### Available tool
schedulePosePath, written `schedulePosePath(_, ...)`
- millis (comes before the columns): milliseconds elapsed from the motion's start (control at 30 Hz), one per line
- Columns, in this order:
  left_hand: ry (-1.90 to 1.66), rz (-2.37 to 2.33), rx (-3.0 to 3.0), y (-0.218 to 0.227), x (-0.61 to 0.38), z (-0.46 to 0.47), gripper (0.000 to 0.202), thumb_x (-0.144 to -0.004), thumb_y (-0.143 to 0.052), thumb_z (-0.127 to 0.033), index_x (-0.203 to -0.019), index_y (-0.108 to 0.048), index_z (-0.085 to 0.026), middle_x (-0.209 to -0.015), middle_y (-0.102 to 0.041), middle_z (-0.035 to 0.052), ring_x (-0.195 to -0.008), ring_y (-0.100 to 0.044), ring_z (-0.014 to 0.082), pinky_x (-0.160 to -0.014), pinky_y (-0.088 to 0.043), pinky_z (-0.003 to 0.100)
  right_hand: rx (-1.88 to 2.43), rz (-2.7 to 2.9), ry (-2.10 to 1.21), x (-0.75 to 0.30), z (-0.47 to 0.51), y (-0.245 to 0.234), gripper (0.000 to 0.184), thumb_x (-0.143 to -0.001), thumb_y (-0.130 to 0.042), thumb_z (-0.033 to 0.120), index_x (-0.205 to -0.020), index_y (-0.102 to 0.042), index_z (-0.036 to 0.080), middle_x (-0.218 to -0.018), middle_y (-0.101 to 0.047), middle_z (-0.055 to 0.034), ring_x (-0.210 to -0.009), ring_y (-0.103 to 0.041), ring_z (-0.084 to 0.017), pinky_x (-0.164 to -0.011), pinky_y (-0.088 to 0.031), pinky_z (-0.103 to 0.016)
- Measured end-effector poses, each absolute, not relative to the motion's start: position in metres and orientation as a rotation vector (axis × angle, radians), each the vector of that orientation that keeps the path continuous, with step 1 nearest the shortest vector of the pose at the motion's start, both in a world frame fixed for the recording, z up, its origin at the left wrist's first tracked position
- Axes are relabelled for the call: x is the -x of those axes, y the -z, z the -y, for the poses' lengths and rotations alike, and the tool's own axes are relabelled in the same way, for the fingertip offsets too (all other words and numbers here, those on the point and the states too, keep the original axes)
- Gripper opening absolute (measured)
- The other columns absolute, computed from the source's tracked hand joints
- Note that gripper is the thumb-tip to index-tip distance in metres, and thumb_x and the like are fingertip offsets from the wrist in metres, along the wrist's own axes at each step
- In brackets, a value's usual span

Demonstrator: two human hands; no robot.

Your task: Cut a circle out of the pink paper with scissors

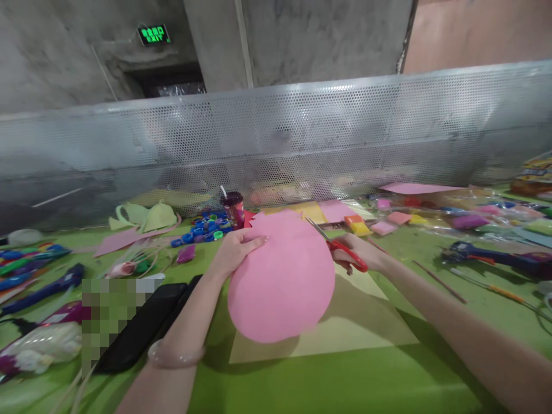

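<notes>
My left hand (244, 248) pinches the upper left edge of a large pink paper piece (282, 282) with a mostly rounded outline. My right hand (356, 252) is closed round the red handles of a pair of scissors (348, 256). The metal blades point up and left, beside the paper's upper right edge; whether they touch it I cannot tell. Under the pink piece lies a pale yellow paper sheet (366, 325) on the green table (328, 382). Behind the paper's top edge shows a small red jagged shape, partly hidden.
A dark cup (233, 208) with a straw stands behind, beside blue bottle caps (207, 227). A black case (142, 328) lies left. Glue guns (500, 259) lie at both sides. Coloured clay packs (357, 224) are at back right. A perforated metal panel (276, 138) borders the table.
</notes>
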State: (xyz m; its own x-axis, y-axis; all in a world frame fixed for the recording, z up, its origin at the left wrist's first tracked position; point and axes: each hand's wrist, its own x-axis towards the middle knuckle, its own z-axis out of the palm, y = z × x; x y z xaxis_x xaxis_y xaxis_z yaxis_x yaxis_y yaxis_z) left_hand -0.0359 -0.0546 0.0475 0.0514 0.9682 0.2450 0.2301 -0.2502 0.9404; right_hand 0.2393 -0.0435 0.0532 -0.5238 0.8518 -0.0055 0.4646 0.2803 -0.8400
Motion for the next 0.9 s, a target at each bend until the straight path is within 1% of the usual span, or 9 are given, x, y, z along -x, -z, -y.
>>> schedulePosePath(100,-1.29,-1.23,-1.567,-0.047,0.037,0.054,0.037,-0.059,-0.069,-0.042,-0.084,-0.066,-0.016,-0.079,-0.07,0.0043,-0.067,-0.064,0.0201,-0.06,-0.048,0.029,1.171,2.111,-1.161,-0.24,0.044,-0.053,0.015,-0.069,-0.047,0.022,-0.055,-0.044,0.017,-0.036,-0.044,0.0063,-0.033,-0.041,-0.007,-0.036,-0.034,-0.017)
schedulePosePath(200,-1.314,-1.269,-1.59,-0.048,0.038,0.054,0.038,-0.058,-0.069,-0.044,-0.083,-0.066,-0.015,-0.078,-0.07,0.0046,-0.067,-0.063,0.0205,-0.06,-0.048,0.029,1.144,2.118,-1.186,-0.241,0.044,-0.054,0.017,-0.071,-0.047,0.022,-0.055,-0.044,0.017,-0.038,-0.045,0.0056,-0.033,-0.042,-0.007,-0.037,-0.035,-0.018)
schedulePosePath(333,-1.365,-1.293,-1.597,-0.047,0.041,0.052,0.037,-0.059,-0.068,-0.044,-0.083,-0.066,-0.016,-0.079,-0.069,0.004,-0.068,-0.062,0.0196,-0.061,-0.048,0.029,1.083,2.162,-1.208,-0.243,0.047,-0.059,0.023,-0.07,-0.048,0.02,-0.049,-0.042,0.017,-0.039,-0.046,0.0044,-0.035,-0.045,-0.007,-0.039,-0.038,-0.019)
schedulePosePath(467,-1.439,-1.285,-1.588,-0.044,0.044,0.049,0.038,-0.06,-0.068,-0.043,-0.085,-0.065,-0.016,-0.082,-0.069,0.004,-0.071,-0.061,0.0189,-0.062,-0.047,0.028,1.052,2.19,-1.225,-0.243,0.051,-0.063,0.027,-0.071,-0.047,0.02,-0.045,-0.04,0.017,-0.039,-0.044,0.0042,-0.035,-0.045,-0.007,-0.039,-0.038,-0.019)
schedulePosePath(600,-1.351,-1.299,-1.6,-0.043,0.044,0.05,0.039,-0.06,-0.067,-0.045,-0.084,-0.065,-0.016,-0.078,-0.068,0.0034,-0.067,-0.061,0.019,-0.06,-0.047,0.028,1.008,2.196,-1.252,-0.242,0.052,-0.062,0.029,-0.072,-0.048,0.022,-0.045,-0.04,0.017,-0.039,-0.043,0.0047,-0.035,-0.045,-0.007,-0.039,-0.037,-0.019)
schedulePosePath(700,-1.295,-1.29,-1.611,-0.044,0.042,0.052,0.039,-0.061,-0.066,-0.045,-0.086,-0.064,-0.015,-0.076,-0.068,0.0033,-0.067,-0.061,0.0194,-0.06,-0.047,0.03,1.009,2.167,-1.27,-0.241,0.053,-0.061,0.028,-0.072,-0.048,0.024,-0.047,-0.04,0.017,-0.039,-0.043,0.005,-0.035,-0.043,-0.007,-0.039,-0.037,-0.019)
schedulePosePath(900,-1.339,-1.307,-1.631,-0.044,0.042,0.052,0.034,-0.061,-0.067,-0.043,-0.082,-0.064,-0.016,-0.078,-0.068,0.003,-0.065,-0.06,0.0172,-0.059,-0.046,0.027,1.068,2.156,-1.258,-0.241,0.052,-0.06,0.02,-0.072,-0.048,0.023,-0.053,-0.043,0.017,-0.041,-0.046,0.0047,-0.035,-0.045,-0.007,-0.038,-0.036,-0.019)
